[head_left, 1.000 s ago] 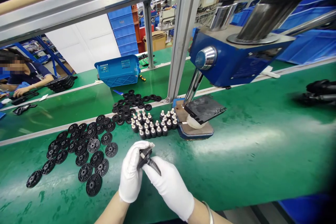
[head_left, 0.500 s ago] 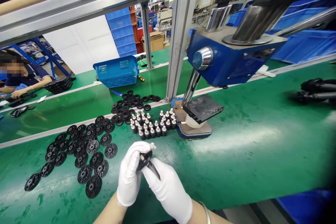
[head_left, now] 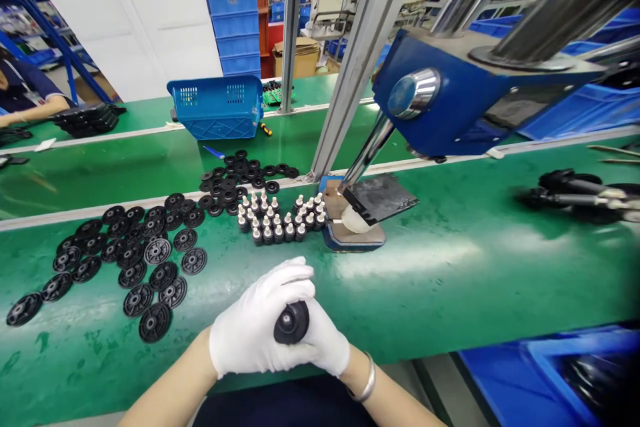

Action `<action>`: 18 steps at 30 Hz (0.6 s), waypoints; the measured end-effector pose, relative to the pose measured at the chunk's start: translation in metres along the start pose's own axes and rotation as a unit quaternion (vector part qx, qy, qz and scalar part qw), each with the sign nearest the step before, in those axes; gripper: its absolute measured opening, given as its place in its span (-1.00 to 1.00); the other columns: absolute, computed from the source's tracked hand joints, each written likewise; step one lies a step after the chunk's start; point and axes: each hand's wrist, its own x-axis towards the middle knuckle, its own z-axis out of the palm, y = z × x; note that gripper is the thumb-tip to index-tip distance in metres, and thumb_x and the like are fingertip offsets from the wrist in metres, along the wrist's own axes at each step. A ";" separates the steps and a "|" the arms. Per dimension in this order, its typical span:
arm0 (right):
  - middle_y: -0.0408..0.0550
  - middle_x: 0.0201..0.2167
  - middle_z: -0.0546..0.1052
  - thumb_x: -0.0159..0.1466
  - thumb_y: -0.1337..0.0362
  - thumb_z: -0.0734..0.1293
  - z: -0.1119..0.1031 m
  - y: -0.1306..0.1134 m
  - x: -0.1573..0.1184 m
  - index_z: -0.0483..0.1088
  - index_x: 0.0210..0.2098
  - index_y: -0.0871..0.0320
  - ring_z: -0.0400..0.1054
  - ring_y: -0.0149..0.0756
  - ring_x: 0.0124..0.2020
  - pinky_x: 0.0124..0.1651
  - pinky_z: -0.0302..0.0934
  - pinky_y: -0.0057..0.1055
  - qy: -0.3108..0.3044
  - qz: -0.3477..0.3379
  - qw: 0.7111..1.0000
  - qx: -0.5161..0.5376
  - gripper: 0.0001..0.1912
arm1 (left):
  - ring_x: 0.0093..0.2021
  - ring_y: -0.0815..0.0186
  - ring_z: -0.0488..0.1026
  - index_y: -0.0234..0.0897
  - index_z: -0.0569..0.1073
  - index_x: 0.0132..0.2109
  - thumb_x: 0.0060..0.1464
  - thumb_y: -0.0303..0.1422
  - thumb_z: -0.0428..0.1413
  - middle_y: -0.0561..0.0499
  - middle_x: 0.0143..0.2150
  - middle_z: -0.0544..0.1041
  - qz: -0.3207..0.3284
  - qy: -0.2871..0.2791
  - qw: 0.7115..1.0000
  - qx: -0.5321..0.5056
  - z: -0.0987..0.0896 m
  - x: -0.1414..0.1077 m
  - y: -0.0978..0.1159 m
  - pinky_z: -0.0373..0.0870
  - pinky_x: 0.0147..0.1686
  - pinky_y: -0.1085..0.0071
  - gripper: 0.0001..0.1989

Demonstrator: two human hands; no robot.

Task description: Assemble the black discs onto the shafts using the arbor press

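Note:
A black round part [head_left: 291,322] with a small light centre faces up between my gloved hands. My left hand [head_left: 255,327] is closed around its near and left sides, thumb below and fingers over the top. On the right, my right hand [head_left: 327,340] is closed against the same part; its fingers are mostly hidden behind the part and my left hand. Beyond the hands stand several black pieces with white tips [head_left: 279,233]. Spoked black discs [head_left: 155,322] lie spread to the left, and smaller black rings [head_left: 241,173] lie behind.
A blue press [head_left: 435,100] rises at the right, with a tilted black plate [head_left: 383,199] over its base. A blue basket [head_left: 215,110] stands across the metal frame. Black assemblies with rods [head_left: 575,197] lie far right. Another person's arm [head_left: 40,110] shows at the far left.
The black part has been turned so its round face points up toward me. My left hand has wrapped over it, and the right hand has moved behind. The camera view has shifted.

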 end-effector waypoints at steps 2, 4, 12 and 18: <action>-0.03 -0.12 0.54 0.14 0.28 0.33 0.000 0.000 -0.003 0.44 -0.11 0.10 0.41 -0.17 -0.07 0.04 0.30 -0.28 -0.011 0.016 0.999 -0.028 -0.71 | 0.30 -0.11 0.15 -0.19 0.40 0.15 -0.16 -0.40 0.34 -0.25 0.24 0.33 0.003 -0.020 1.000 0.008 0.001 -0.001 0.001 0.14 0.23 -0.05 -0.34; -0.03 -0.11 0.53 0.20 0.31 0.27 0.000 0.000 -0.005 0.45 -0.11 0.09 0.40 -0.18 -0.05 0.05 0.29 -0.28 -0.017 0.024 0.997 -0.072 -0.73 | 0.30 -0.09 0.15 -0.19 0.44 0.10 -0.13 -0.38 0.32 -0.24 0.19 0.38 0.000 -0.040 0.999 0.013 0.000 0.000 0.003 0.15 0.23 -0.03 -0.43; 0.00 -0.22 0.51 0.17 0.37 0.28 0.000 0.011 -0.014 0.47 -0.24 0.09 0.40 -0.16 -0.12 0.01 0.34 -0.25 -0.017 0.055 0.984 -0.171 -0.82 | 0.17 -0.03 0.35 -0.19 0.49 -0.07 -0.05 -0.32 0.26 -0.17 -0.04 0.54 0.027 -0.049 0.994 0.090 0.010 -0.002 0.004 0.28 0.15 0.07 -0.66; -0.03 -0.27 0.49 0.16 0.41 0.24 0.009 0.035 -0.022 0.39 -0.32 0.10 0.39 -0.22 -0.18 -0.04 0.34 -0.29 0.015 0.074 0.979 -0.189 -0.86 | 0.16 -0.02 0.36 -0.22 0.48 -0.08 0.00 -0.34 0.21 -0.17 -0.06 0.54 0.006 -0.039 0.995 0.096 0.017 -0.006 -0.002 0.31 0.13 0.10 -0.71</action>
